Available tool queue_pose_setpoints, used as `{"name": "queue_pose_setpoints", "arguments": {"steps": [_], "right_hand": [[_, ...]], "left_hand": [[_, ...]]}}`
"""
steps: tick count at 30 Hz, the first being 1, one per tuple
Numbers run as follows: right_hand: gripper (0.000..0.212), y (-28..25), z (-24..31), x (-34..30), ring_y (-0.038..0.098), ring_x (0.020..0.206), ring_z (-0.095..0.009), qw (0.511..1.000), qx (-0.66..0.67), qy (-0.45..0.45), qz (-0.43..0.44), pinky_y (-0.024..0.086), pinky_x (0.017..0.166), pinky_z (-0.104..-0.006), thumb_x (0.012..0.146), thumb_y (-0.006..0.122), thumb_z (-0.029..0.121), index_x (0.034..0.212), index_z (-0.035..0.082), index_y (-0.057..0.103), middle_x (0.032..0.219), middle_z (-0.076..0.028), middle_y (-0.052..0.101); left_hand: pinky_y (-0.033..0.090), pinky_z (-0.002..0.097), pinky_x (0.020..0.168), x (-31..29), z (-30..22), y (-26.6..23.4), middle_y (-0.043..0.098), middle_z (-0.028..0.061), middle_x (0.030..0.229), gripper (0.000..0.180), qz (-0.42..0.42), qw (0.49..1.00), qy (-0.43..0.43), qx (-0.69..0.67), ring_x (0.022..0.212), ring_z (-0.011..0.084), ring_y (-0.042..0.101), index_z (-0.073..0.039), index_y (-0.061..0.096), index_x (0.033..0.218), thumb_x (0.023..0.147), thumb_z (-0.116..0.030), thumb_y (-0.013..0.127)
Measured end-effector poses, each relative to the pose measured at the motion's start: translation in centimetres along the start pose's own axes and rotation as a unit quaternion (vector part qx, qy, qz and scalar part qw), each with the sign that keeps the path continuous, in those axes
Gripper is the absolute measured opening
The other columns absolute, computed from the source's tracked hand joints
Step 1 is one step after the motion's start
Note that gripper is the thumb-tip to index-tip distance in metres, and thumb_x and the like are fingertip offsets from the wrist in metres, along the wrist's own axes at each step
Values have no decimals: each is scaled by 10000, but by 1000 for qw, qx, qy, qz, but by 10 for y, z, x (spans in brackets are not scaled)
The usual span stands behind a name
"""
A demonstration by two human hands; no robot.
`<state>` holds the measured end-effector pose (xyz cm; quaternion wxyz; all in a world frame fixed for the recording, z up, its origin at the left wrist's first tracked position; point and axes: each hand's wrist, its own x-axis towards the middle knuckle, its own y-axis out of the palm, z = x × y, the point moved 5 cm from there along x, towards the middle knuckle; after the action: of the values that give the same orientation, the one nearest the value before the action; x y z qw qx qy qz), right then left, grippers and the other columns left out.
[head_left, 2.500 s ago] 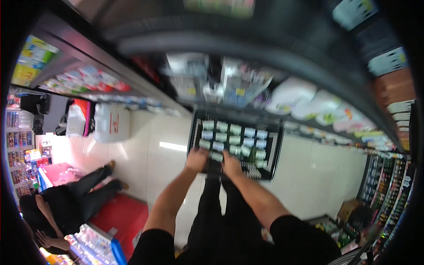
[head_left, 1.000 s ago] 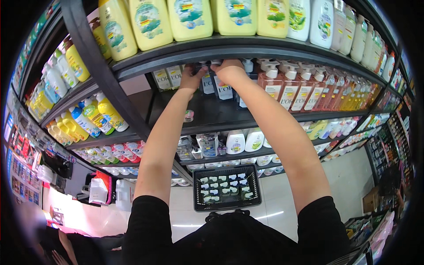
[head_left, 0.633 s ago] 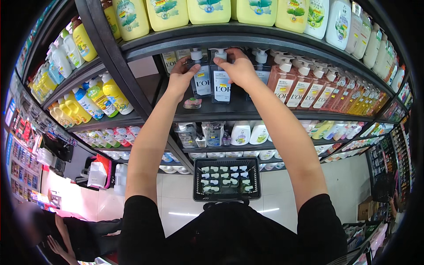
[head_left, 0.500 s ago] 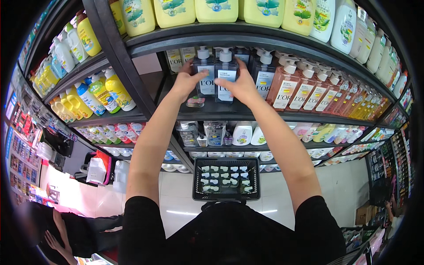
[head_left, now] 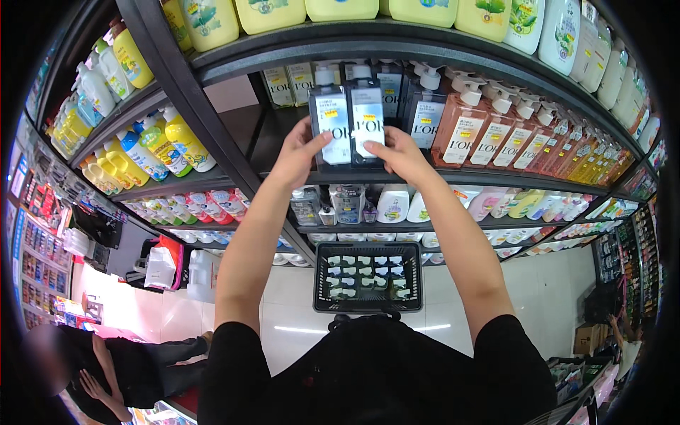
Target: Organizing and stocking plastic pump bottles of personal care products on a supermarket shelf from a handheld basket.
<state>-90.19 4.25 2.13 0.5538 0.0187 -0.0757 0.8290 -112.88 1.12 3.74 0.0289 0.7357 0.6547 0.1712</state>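
My left hand [head_left: 298, 154] is closed around the lower left side of a dark pump bottle [head_left: 330, 106] with a pale label. A matching dark pump bottle [head_left: 366, 106] stands right beside it, with my right hand [head_left: 401, 157] gripping its lower right side, thumb across the label. Both bottles are at the front of the middle shelf [head_left: 453, 172]; whether their bases rest on it I cannot tell. Just right of my right hand is another dark pump bottle [head_left: 426, 113], with more dark bottles partly hidden behind the held pair.
Pink pump bottles [head_left: 462, 131] line the shelf to the right. Large yellow bottles [head_left: 273, 15] fill the shelf above; white bottles [head_left: 392, 205] stand below. A black basket [head_left: 367, 306] holding several small pale-topped items sits on the floor. Another person [head_left: 134, 368] is at lower left.
Both dark bottles have come forward toward me and appear larger. My hands have shifted from their upper sides to lower down. A small pink item on the shelf is now out of sight.
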Motion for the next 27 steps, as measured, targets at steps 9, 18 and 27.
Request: {"name": "queue_pose_setpoints", "arguments": {"steps": [9, 18, 27], "right_hand": [[760, 32, -1, -153, 618, 1222, -184, 990, 135, -7, 43, 504, 1043, -379, 864, 850, 129, 1480, -11, 427, 1329, -113, 634], [646, 24, -62, -197, 636, 1192, -184, 986, 117, 91, 71, 530, 1008, -357, 937, 791, 160, 1462, -18, 460, 1307, -118, 653], [582, 12, -110, -218, 696, 1011, -137, 942, 185, 275, 54, 584, 828, -301, 1052, 617, 461, 1386, -14, 573, 1175, -72, 706]], "left_hand": [[536, 331, 1002, -135, 11, 51, 669, 129, 1264, 537, 13, 991, -112, -69, 1142, 168, 655, 44, 498, 1417, 969, -120, 745], [570, 360, 985, -190, 90, 63, 646, 132, 1307, 530, -51, 962, -231, -136, 1187, 199, 657, -3, 446, 1461, 1020, -178, 682], [546, 381, 1007, -212, 149, 76, 671, 73, 1283, 474, -102, 923, -310, -202, 1194, 190, 662, -71, 530, 1402, 1075, -409, 588]]}}
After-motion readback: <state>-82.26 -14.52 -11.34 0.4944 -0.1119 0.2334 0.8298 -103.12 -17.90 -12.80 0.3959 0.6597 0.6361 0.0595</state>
